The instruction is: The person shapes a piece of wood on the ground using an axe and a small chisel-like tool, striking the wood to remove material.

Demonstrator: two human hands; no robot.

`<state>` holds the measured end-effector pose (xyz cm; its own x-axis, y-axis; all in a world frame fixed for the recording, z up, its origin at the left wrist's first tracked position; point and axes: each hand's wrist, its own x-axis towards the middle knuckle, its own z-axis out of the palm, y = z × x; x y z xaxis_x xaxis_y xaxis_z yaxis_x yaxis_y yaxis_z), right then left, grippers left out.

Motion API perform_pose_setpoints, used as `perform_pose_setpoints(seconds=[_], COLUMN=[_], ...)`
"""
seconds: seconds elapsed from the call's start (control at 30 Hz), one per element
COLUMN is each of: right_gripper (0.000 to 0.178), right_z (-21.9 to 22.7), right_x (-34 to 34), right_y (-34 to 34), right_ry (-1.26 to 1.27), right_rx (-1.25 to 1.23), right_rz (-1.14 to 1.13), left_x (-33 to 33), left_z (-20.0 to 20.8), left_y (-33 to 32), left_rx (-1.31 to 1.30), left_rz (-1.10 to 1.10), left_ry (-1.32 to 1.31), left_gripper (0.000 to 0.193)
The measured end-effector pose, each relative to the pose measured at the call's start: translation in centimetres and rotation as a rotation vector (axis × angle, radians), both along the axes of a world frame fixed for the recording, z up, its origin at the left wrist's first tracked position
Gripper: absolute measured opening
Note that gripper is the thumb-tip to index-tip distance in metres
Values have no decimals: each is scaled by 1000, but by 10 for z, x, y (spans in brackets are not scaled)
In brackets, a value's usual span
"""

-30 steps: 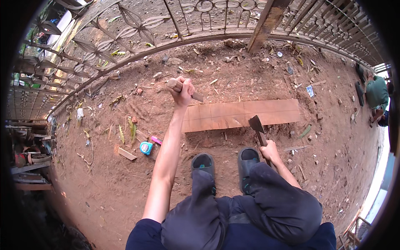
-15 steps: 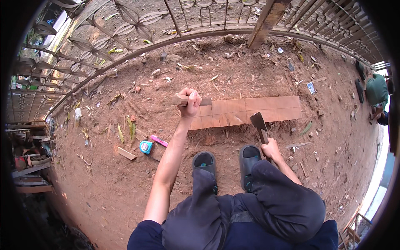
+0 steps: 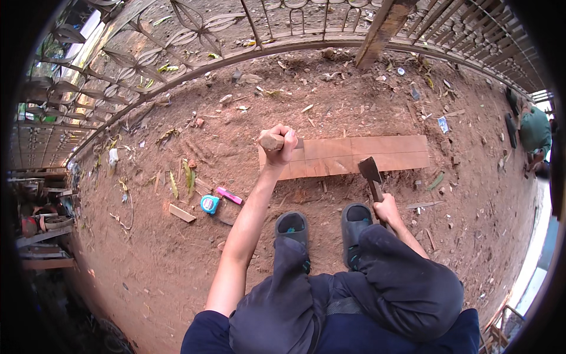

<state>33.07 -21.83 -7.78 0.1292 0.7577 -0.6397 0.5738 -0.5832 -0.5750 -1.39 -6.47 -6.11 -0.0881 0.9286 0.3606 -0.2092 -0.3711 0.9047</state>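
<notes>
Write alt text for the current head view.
A person holds a wooden-handled tool in the left grip, at the left end of a lined plank, and a dark-bladed tool in the right grip, by the plank's nearer edge. A blue tape measure and pink object lie on the dirt.

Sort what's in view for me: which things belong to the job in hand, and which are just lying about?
In the job: wooden-handled tool in the left hand; dark-bladed tool in the right hand; lined board on the ground.

Lying about: blue tape measure and pink object, both untouched but possibly job kit; short wood piece; blue-and-white scrap.
</notes>
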Motion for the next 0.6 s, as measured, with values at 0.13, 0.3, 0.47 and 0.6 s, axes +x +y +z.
perform_pose_setpoints(seconds=[0.13, 0.3, 0.47, 0.6], right_gripper=[14, 15, 15, 11], right_z=[2, -1, 2, -10], right_x=[-4, -1, 0, -4], right_y=[0, 0, 1, 0], right_ry=[-8, 6, -9, 98], right_rx=[5, -4, -20, -46], right_rz=[8, -9, -10, -43], left_x=[1, 3, 14, 18], left_z=[-5, 1, 7, 22], left_y=[7, 17, 25, 16], left_rx=[-37, -74, 15, 19], left_rz=[9, -9, 66, 115], left_ry=[53, 40, 216, 297], left_gripper=[27, 27, 29, 27])
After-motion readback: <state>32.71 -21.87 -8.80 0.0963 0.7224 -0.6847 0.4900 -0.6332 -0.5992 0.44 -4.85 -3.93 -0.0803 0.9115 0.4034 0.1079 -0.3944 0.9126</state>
